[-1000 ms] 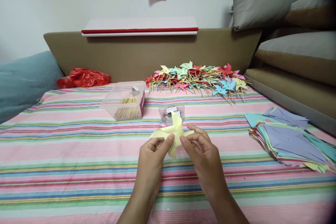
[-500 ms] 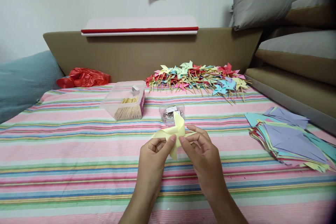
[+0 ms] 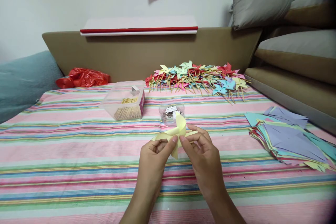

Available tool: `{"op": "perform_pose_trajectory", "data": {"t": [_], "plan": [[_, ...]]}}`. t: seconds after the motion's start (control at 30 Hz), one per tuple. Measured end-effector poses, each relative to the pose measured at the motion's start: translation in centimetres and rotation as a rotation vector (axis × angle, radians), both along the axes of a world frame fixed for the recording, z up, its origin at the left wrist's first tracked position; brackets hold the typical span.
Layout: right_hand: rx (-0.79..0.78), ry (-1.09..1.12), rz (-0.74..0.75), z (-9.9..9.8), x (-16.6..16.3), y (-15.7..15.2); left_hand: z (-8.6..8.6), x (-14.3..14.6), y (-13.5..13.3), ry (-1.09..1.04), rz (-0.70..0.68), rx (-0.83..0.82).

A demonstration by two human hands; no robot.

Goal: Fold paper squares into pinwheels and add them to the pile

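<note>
A pale yellow paper pinwheel (image 3: 180,125) is held up over the striped cloth, its blades folded in toward the middle. My left hand (image 3: 156,152) pinches it from the left, thumb near the centre. From the right, my right hand (image 3: 201,150) grips it the same way, with the index finger raised a little behind a blade. The two thumb tips almost meet at the pinwheel's centre. No stick shows on it. Just behind stands a small clear container (image 3: 171,114) of tiny metal pieces with a white label, partly covered by the top blade.
A clear plastic box (image 3: 126,106) of thin wooden sticks stands left of centre. Finished pinwheels (image 3: 194,77) on sticks lie heaped at the back. Cut paper sheets (image 3: 291,140) are stacked on the right. A red plastic bag (image 3: 85,77) lies at back left, and cushions (image 3: 296,66) rise at the right.
The pinwheel has tilted and shifted slightly to the right between my fingers. Both hands keep nearly the same pinch and place.
</note>
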State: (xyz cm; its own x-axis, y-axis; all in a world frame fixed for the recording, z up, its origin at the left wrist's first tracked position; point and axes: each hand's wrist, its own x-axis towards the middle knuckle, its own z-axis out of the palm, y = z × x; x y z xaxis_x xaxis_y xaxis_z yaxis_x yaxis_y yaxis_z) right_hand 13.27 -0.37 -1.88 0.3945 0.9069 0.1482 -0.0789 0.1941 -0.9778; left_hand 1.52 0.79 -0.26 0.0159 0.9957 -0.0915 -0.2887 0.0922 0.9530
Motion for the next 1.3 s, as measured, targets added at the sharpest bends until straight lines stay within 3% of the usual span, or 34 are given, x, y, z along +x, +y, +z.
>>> {"op": "perform_pose_trajectory", "data": {"t": [0.37, 0.77, 1.13, 1.3], "plan": [[-0.004, -0.003, 0.029, -0.1, -0.2, 0.0, 0.3, 0.1, 0.2, 0.023, 0.035, 0.011], [-0.003, 0.067, 0.068, -0.2, -0.1, -0.1, -0.3, -0.1, 0.3, -0.055, -0.078, 0.017], [0.036, 0.165, 0.075, 0.3, -0.3, -0.3, 0.1, -0.3, 0.3, -0.039, -0.062, 0.005], [-0.028, -0.008, 0.119, 0.7, 1.1, 0.0, 0.1, -0.7, 0.3, -0.003, -0.093, -0.009]]}}
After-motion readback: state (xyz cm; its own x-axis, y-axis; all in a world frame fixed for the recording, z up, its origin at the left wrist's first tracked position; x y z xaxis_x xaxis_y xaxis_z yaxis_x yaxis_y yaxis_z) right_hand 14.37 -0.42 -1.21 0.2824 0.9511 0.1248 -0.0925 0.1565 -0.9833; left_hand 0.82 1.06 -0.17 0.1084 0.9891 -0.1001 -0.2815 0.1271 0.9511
